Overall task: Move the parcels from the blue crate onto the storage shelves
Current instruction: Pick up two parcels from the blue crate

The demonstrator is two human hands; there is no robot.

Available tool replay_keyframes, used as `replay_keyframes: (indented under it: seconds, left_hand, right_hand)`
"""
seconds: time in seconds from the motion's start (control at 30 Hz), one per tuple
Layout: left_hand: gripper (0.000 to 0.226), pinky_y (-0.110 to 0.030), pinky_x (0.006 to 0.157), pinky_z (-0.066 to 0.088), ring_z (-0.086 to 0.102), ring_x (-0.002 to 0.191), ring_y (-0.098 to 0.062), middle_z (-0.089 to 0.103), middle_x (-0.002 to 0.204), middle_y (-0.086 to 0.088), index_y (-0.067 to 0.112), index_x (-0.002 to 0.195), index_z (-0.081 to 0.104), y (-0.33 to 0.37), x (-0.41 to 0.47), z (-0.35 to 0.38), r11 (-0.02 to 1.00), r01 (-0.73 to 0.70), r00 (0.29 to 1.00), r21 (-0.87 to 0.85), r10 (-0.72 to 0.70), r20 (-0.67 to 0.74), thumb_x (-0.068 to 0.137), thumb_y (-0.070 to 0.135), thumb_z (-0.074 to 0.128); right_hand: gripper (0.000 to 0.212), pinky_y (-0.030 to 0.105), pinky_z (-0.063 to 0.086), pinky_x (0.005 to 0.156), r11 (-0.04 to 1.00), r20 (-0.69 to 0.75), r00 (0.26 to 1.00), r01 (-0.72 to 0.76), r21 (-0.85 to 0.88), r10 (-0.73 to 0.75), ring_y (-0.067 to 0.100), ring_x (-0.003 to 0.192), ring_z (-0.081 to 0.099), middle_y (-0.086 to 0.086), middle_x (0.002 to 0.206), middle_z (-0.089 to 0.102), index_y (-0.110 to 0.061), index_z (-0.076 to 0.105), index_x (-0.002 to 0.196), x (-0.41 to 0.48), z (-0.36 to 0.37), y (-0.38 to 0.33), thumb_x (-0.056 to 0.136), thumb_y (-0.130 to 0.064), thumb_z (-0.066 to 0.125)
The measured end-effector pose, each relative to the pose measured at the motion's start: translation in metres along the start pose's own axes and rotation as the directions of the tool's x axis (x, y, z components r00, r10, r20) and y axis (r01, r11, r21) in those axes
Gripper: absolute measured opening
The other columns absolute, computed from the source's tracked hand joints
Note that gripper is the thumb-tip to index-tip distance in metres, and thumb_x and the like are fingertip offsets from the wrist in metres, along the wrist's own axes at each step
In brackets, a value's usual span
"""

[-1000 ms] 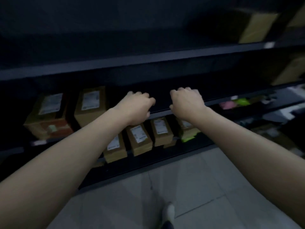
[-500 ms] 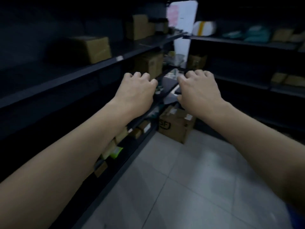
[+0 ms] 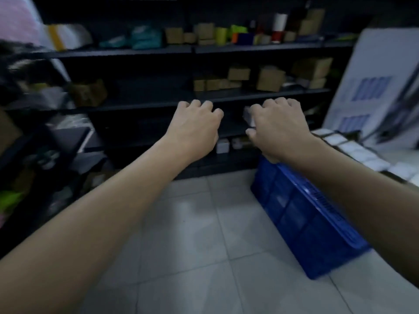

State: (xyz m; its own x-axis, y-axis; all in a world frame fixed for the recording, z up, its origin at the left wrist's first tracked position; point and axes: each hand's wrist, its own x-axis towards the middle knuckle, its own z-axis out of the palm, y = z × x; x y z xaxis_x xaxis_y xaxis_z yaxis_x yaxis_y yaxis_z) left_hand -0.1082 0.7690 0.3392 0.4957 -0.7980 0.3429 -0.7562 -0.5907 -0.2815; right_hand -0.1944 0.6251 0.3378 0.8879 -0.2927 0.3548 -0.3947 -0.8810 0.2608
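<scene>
Head view: both arms are stretched forward over the tiled floor (image 3: 186, 223). The left hand (image 3: 195, 130) and the right hand (image 3: 278, 128) are held backs up, with the fingers curled under. Nothing is seen gripped in either, though the palms are hidden. A pale blurred item just beside the right knuckles is judged to lie on a shelf behind, not in the hand.

The blue crate (image 3: 306, 211) is stood on the floor to the right, its far corner near the foot of the storage shelves (image 3: 145, 105). Its inside is covered by the right forearm, so what is left in it cannot be told. White packets (image 3: 353, 152) are seen in rows past its far edge. Whether they lie in the crate or on something beside it cannot be told.

Cardboard boxes (image 3: 269, 80) are stacked toward the right end of the middle shelf, and mixed goods (image 3: 204, 32) are lined along the top shelf. Which of these came from the crate cannot be judged. With both hands bare, a further pick from the crate is taken to be the step in hand.

No brand or label can be read. A white board (image 3: 374, 87) is leant at the right, and only blurred blue blocks are made out on it.
</scene>
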Motion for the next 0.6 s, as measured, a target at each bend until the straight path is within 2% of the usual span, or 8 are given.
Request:
replay_keyframes:
  seconds: [0.13, 0.27, 0.47, 0.6]
  left_hand:
    - [0.036, -0.040, 0.090, 0.038, 0.050, 0.111, -0.029, 0.054, 0.123, -0.009, 0.014, 0.127, 0.048, 0.053, 0.073, 0.024, 0.979, -0.178, 0.984, -0.101, 0.174, -0.042, 0.095, 0.029, 0.045]
    - [0.032, -0.040, 0.089, 0.038, 0.051, 0.110, -0.029, 0.055, 0.121, -0.009, 0.014, 0.122, 0.051, 0.099, 0.136, 0.047, 0.934, -0.326, 0.945, -0.147, 0.316, -0.086, 0.094, 0.029, 0.049]
    - [0.029, -0.041, 0.089, 0.039, 0.051, 0.108, -0.030, 0.056, 0.117, -0.009, 0.013, 0.120, 0.052, 0.160, 0.217, 0.076, 0.819, -0.517, 0.856, -0.248, 0.498, -0.140, 0.094, 0.025, 0.045]
    - [0.026, -0.043, 0.087, 0.040, 0.051, 0.103, -0.031, 0.055, 0.114, -0.011, 0.012, 0.117, 0.053, 0.202, 0.261, 0.095, 0.734, -0.601, 0.795, -0.317, 0.588, -0.146, 0.095, 0.024, 0.044]
  right_hand:
    - [0.036, 0.046, 0.037, 0.094, 0.979, 0.079, 0.977, -0.195, -0.061, 0.199, 0.036, 0.111, 0.051, 0.017, 0.115, 0.059, -0.010, 0.055, 0.116, -0.002, 0.031, 0.074, 0.092, -0.037, 0.051]
    - [0.033, 0.045, 0.036, 0.095, 0.923, 0.125, 0.918, -0.360, -0.138, 0.377, 0.036, 0.113, 0.051, 0.018, 0.118, 0.059, -0.011, 0.056, 0.113, -0.005, 0.057, 0.132, 0.091, -0.035, 0.053]
    - [0.037, 0.044, 0.037, 0.094, 0.811, 0.140, 0.807, -0.536, -0.235, 0.574, 0.036, 0.113, 0.053, 0.018, 0.119, 0.060, -0.009, 0.056, 0.118, -0.002, 0.088, 0.206, 0.092, -0.034, 0.053]
    - [0.041, 0.044, 0.040, 0.092, 0.715, 0.162, 0.700, -0.654, -0.247, 0.696, 0.037, 0.111, 0.053, 0.018, 0.118, 0.060, -0.010, 0.056, 0.122, -0.011, 0.114, 0.249, 0.092, -0.038, 0.054]
